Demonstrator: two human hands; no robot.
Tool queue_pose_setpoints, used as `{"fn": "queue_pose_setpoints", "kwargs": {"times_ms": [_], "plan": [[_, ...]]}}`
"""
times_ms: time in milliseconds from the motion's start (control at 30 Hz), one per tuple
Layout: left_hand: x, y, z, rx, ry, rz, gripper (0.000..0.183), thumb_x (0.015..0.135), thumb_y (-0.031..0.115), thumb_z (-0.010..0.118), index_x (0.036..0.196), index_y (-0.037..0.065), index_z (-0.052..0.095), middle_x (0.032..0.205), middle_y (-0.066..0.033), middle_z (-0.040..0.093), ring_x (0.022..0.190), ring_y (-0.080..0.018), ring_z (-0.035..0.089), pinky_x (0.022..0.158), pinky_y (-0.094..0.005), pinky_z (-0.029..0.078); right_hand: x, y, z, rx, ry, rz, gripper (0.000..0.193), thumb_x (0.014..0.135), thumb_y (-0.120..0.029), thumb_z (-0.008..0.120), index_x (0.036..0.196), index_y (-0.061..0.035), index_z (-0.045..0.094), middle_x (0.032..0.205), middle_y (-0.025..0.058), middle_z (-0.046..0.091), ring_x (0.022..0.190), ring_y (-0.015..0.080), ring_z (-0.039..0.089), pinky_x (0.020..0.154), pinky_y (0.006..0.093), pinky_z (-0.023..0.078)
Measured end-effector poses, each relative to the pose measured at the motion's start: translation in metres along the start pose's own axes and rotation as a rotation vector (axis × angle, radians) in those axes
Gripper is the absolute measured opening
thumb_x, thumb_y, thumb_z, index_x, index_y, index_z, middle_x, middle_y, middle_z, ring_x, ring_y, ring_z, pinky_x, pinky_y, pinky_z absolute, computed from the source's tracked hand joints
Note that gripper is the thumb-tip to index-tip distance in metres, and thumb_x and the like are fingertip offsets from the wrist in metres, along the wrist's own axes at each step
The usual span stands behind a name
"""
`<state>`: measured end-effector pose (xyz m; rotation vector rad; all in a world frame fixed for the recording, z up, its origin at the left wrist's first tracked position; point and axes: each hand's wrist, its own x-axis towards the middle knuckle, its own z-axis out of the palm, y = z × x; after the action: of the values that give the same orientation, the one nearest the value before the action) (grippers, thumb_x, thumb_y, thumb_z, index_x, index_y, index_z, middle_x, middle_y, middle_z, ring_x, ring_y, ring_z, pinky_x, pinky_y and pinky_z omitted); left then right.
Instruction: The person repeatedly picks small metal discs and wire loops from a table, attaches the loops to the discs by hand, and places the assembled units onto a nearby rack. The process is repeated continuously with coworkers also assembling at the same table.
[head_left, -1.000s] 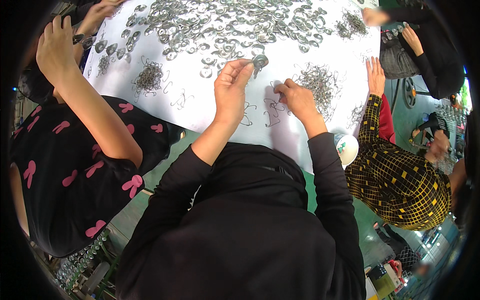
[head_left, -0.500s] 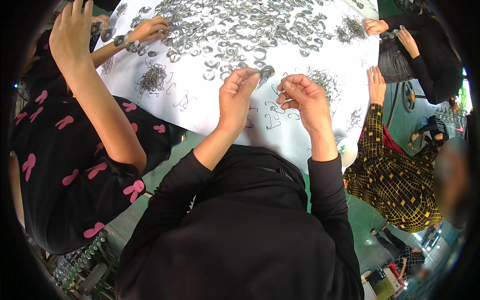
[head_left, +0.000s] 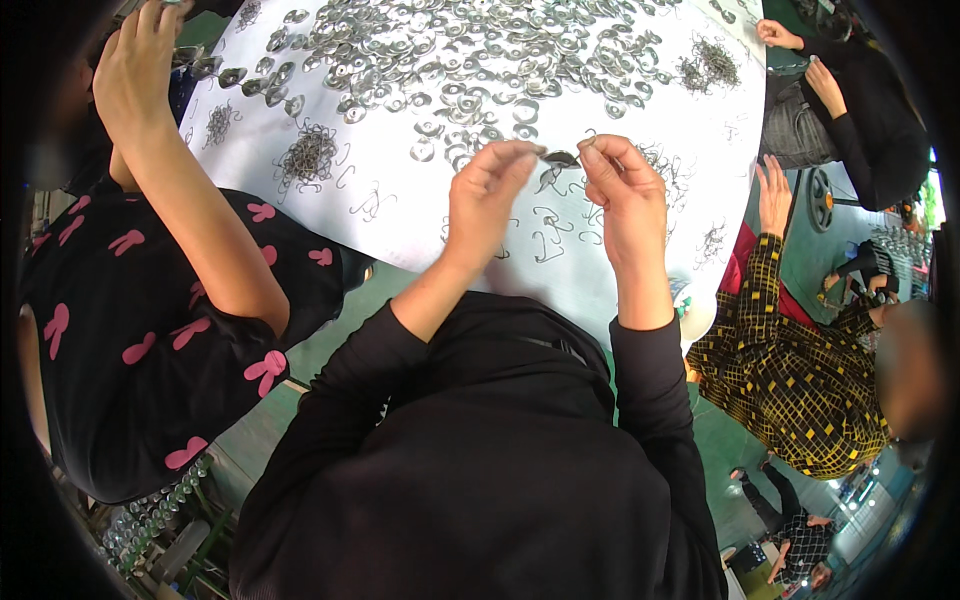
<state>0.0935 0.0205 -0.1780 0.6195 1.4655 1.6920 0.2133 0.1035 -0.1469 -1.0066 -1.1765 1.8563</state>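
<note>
My left hand [head_left: 492, 195] pinches a small shiny metal disc [head_left: 562, 159] at its left edge, with fingers closed. The disc is tilted and hangs over the table between my hands. My right hand [head_left: 628, 190] is closed in a pinch close to the disc's right edge. A thin bit of wire hook [head_left: 589, 133] shows at its fingertips; the rest is hidden. Below my hands, several loose bent wire hooks [head_left: 548, 222] lie on the white tabletop [head_left: 420, 225].
A broad heap of metal discs [head_left: 450, 60] covers the table's far side. Tangled hook piles lie left [head_left: 307, 155] and far right [head_left: 708, 65]. A co-worker's raised arm [head_left: 190, 210] is close on my left, strung discs [head_left: 235, 77] beside it. Another co-worker's hand [head_left: 773, 195] is at the right edge.
My hands have come closer together, the disc now between both sets of fingertips. The left co-worker's far hand has left the heap; the patterned-sleeved hand at right has shifted off the table edge.
</note>
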Motion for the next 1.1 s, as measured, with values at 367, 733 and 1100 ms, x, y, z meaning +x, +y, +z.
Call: {"fn": "queue_pose_setpoints", "kwargs": {"times_ms": [367,733,1100], "plan": [[0.077,-0.09,-0.018,1.434,0.02,0.462,0.027,0.075,0.034,0.07,0.084,0.008,0.067,0.096,-0.0052,0.058,0.095,-0.0228,0.05,0.08,-0.0402,0.036,-0.028,-0.005,-0.012,-0.283,0.008,-0.398,0.009,0.078,0.0,0.067,0.086,-0.0027,0.066,0.087,-0.0001,0.056,0.074,0.0051,0.05,0.058,0.0176,0.038],[0.061,-0.047,0.006,0.69,-0.2,0.442,0.017,0.076,0.011,0.07,0.089,0.003,0.064,0.083,-0.0095,0.067,0.075,-0.0235,0.065,0.067,-0.034,0.05,-0.037,0.009,-0.02,-0.498,0.118,-0.463,0.01,0.075,-0.004,0.07,0.085,-0.0065,0.068,0.083,-0.0008,0.053,0.064,0.0064,0.044,0.052,0.0206,0.034],[0.021,0.047,-0.006,0.552,-0.456,0.314,0.018,0.088,0.007,0.058,0.103,0.003,0.067,0.084,-0.0026,0.059,0.076,-0.0073,0.057,0.068,-0.0211,0.046,-0.037,0.01,-0.001,-0.556,0.084,-0.514,0.01,0.075,-0.004,0.07,0.084,-0.0062,0.068,0.081,0.0007,0.054,0.06,0.0083,0.045,0.052,0.0226,0.036]]}}
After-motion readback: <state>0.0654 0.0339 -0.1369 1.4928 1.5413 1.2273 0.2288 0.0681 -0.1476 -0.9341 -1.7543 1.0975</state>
